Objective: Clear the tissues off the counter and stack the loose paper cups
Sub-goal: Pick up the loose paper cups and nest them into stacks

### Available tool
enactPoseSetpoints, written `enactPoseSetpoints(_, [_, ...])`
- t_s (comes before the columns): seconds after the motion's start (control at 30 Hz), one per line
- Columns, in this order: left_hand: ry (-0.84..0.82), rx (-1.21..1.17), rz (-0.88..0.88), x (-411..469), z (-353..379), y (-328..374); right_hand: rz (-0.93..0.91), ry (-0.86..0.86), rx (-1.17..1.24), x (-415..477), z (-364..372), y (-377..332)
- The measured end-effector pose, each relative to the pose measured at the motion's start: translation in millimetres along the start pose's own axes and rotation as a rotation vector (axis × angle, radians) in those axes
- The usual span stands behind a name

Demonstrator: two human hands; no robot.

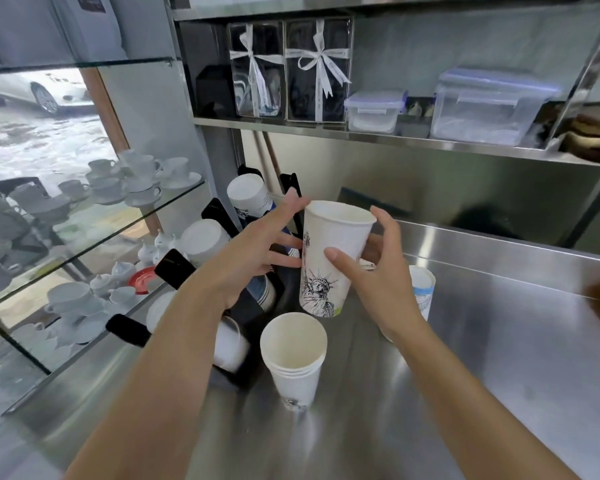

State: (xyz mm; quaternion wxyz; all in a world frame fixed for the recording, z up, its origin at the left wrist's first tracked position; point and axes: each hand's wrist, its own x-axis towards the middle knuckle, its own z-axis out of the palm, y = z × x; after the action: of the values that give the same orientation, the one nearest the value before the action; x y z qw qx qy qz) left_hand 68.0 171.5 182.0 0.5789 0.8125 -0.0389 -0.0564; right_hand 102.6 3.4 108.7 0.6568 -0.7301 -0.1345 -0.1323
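Steel counter (482,341), frame centre: no tissues visible. Right hand (378,285) fingers wrapped round printed cup (326,258), lifted at centre. Left hand (257,247) fingers spread, touching cup side. Stack (293,355) below centre; blue cup (423,289) right, loose. Stacking judged partway.

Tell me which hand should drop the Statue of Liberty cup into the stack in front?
Right, probably. The right hand already grips the printed cup above the stack of cups; the left hand is open, fingertips only at its side.
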Motion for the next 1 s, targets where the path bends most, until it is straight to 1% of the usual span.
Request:
enactPoseSetpoints(0.17, [-0.035, 0.024, 0.068, -32.4, -0.8, -10.4, -0.020, -0.050, -0.007, -26.2, 3.7, -1.9])
enactPoseSetpoints(0.23, [-0.047, 0.009, 0.132, -41.4, 0.2, -18.7, -0.034, -0.073, -0.015, -36.5, 7.1, 0.7])
enactPoseSetpoints(0.3, [0.003, 0.001, 0.183, -47.2, 2.6, -32.6, -0.039, -0.091, -0.020, -45.4, 11.1, 5.5])
enactPoseSetpoints(0.37, [0.078, 0.023, 0.194, -51.3, 5.9, -51.7, -0.032, -0.112, -0.061, -53.4, 14.9, 10.4])
enactPoseSetpoints(0.43, [0.134, 0.110, 0.201, -56.0, 11.0, -71.2, -0.026, -0.155, -0.160, -61.8, 18.4, 15.8])
enactPoseSetpoints(0.5, [0.159, 0.256, 0.196, -60.7, 18.9, -91.3, -0.032, -0.221, -0.272, -70.8, 20.3, 26.9])
enactPoseSetpoints(0.6, [0.187, 0.505, 0.100, -65.5, 33.5, -123.9, -0.050, -0.320, -0.484, -84.5, 18.2, 48.3])
enactPoseSetpoints(0.67, [0.202, 0.575, 0.084, -69.0, 41.1, -138.8, -0.090, -0.315, -0.584, -91.5, 17.2, 56.8])
enactPoseSetpoints(0.83, [0.257, 0.620, 0.119, -66.7, 42.9, -141.6, -0.119, -0.277, -0.654, -90.9, 19.6, 58.6])
enactPoseSetpoints(0.9, [0.280, 0.655, 0.120, -63.7, 42.3, -135.9, -0.101, -0.282, -0.638, -89.2, 17.5, 58.0])
enactPoseSetpoints(1.0, [0.371, 0.658, 0.133, -56.8, 40.2, -121.6, -0.070, -0.286, -0.583, -85.4, 12.6, 54.6])
